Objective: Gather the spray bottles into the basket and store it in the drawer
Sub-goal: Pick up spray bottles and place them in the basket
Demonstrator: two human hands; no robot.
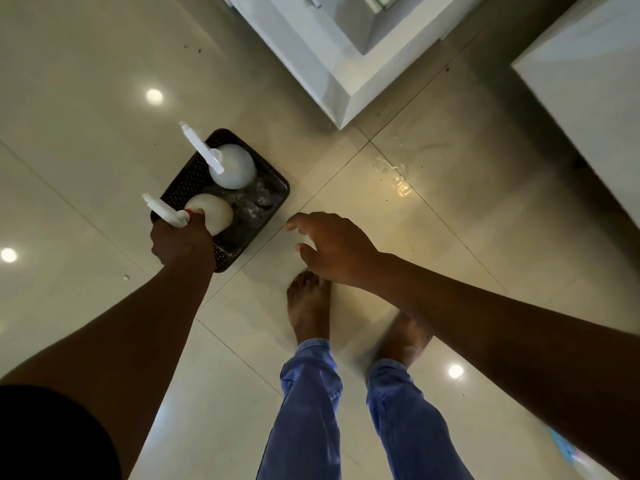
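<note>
A dark brown perforated basket [266, 206] sits on the tiled floor, left of centre. Two white spray bottles stand in it. The far spray bottle [232, 168] is upright with its trigger head pointing up-left. The near spray bottle [214, 211] is at the basket's near end, and my left hand [181, 242] grips it around the neck just below the trigger head. My right hand [332, 247] hovers to the right of the basket, fingers spread, holding nothing.
A white cabinet corner [346, 95] juts in at the top centre, with another white unit [588, 98] at the right edge. My bare feet [310, 306] stand just behind the basket. A wet patch [394, 171] glistens on the tiles.
</note>
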